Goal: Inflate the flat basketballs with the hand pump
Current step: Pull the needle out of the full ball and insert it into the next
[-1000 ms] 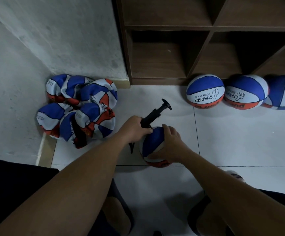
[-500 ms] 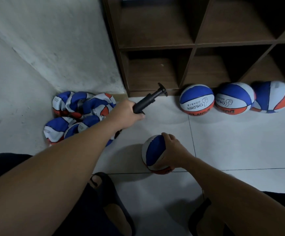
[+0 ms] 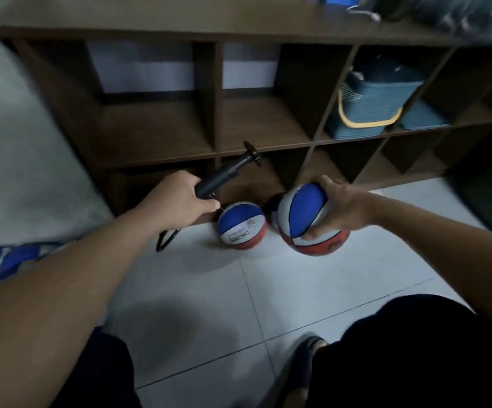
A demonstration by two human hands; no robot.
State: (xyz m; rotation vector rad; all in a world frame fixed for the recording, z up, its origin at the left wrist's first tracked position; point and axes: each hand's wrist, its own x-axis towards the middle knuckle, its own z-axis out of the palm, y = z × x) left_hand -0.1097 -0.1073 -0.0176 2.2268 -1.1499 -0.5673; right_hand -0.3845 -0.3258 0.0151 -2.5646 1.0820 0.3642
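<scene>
While left hand point(image 3: 180, 198) grips pump point(image 3: 224, 175), right hand point(image 3: 342, 207) has lifted basketball point(image 3: 306, 219).

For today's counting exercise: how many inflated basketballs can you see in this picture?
2 clearly: one held basketball gripped by the right hand, and one floor basketball by the wooden shelf unit. A dark shape between them may be a third, mostly hidden.

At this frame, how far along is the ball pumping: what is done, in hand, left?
Done: a round ball sits on the floor by the shelf. In hand: the right hand grips another round basketball off the floor; the left hand grips the pump, detached. Left: crumpled flat balls at the left edge.
</scene>
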